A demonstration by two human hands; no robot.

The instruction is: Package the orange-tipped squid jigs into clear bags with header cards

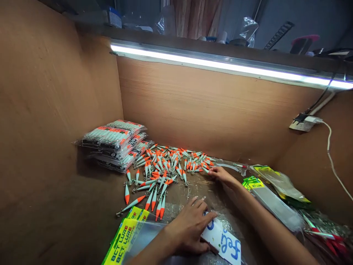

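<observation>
A loose heap of orange-and-white fishing lures (165, 165) lies in the middle of the brown bench. My right hand (222, 174) reaches to the heap's right edge, its fingers curled at a lure there; whether they hold it is hard to see. My left hand (190, 230) rests flat, fingers spread, on a clear plastic sleeve (143, 235) with a yellow-green "BCT LURE" header, and touches a white card with blue writing (226, 243). A few lures (154, 202) lie lined up just above the sleeve.
A stack of packed lure bags (113, 143) sits at the back left. Empty header bags (273, 184) and other packets (322, 228) pile at the right. Brown walls (41, 110) enclose the bench, with a strip light (220, 66) above and a socket and cable (306, 123) at the right.
</observation>
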